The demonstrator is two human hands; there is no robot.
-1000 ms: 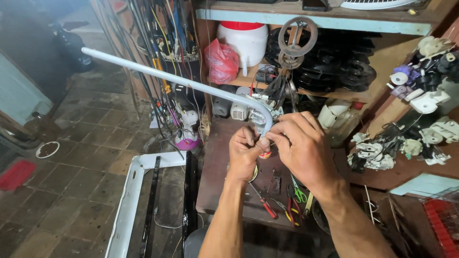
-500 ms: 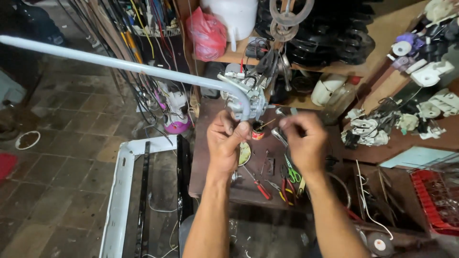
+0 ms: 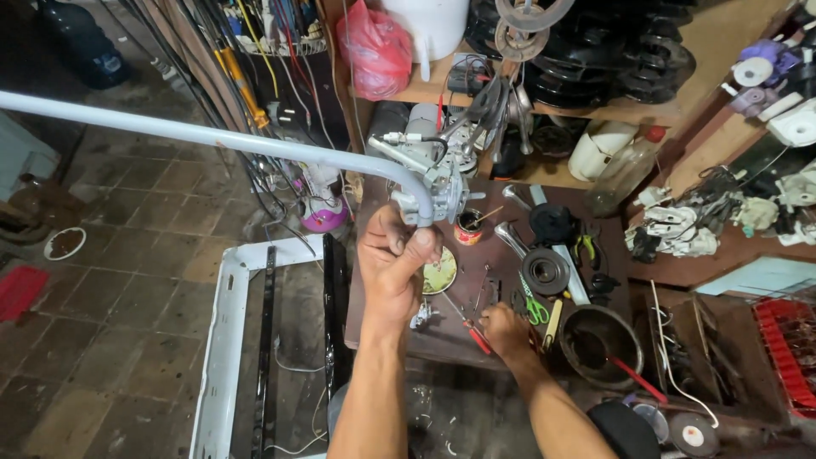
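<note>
Cluttered workshop shelves (image 3: 544, 174) rise ahead of me, stacked with black pulleys, a red plastic bag (image 3: 374, 47) and a white jug, and below them my dark workbench (image 3: 501, 272) is strewn with small parts and tools. My left hand (image 3: 393, 268) is clenched around the bent lower end of a long pale-blue metal pipe (image 3: 212, 136), holding it up over the bench; the pipe runs off to the far left, and at its curved end sits a grey fitting with wires and screws (image 3: 438, 183), just above my knuckles. My right hand (image 3: 503, 330) is down on the bench, fingers curled onto a red-handled screwdriver (image 3: 474, 333), close beside green-handled scissors (image 3: 534, 308); whether I have it fully gripped I cannot tell. I judge this to be the tool-fetching step of work on that fitting. The next move calls for lifting the screwdriver cleanly out of the clutter and bringing its tip to a screw on the fitting while my left hand keeps the pipe steady.
</note>
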